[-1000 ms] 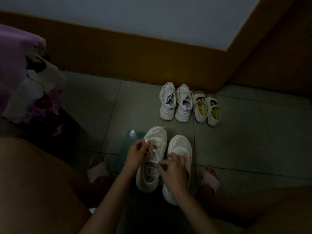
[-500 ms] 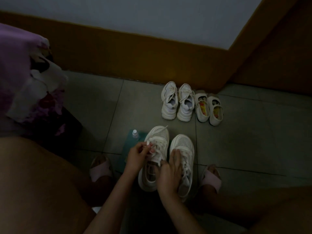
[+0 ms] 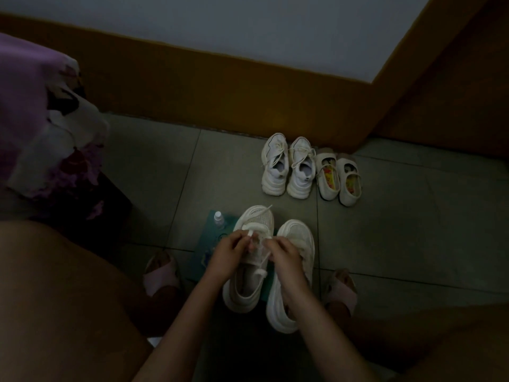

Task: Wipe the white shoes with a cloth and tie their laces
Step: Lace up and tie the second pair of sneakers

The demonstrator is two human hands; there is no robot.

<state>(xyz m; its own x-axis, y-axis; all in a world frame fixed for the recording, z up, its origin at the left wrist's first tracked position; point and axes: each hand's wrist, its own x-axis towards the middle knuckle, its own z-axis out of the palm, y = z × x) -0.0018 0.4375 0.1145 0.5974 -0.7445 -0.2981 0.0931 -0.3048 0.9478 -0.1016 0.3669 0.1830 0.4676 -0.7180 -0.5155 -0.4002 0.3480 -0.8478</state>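
Note:
Two white mesh shoes stand side by side on the tiled floor between my feet. Both hands work over the left shoe [image 3: 248, 285]. My left hand [image 3: 230, 250] pinches a white lace [image 3: 252, 233] above the tongue. My right hand [image 3: 283, 252] pinches the other lace end close beside it, its wrist crossing the right shoe [image 3: 296, 241]. A teal cloth [image 3: 209, 244] lies flat under and left of the left shoe. The knot area between my fingers is mostly hidden.
A small clear bottle [image 3: 219, 218] stands on the cloth's far corner. A pair of white sneakers [image 3: 286, 168] and a pair of strap shoes [image 3: 339, 176] sit by the brown baseboard. Purple floral bedding [image 3: 41, 119] hangs at left. My pink slippers [image 3: 162, 274] flank the shoes.
My right hand has lifted off the right shoe and come left to the left shoe's laces. Both hands now meet over the tongue.

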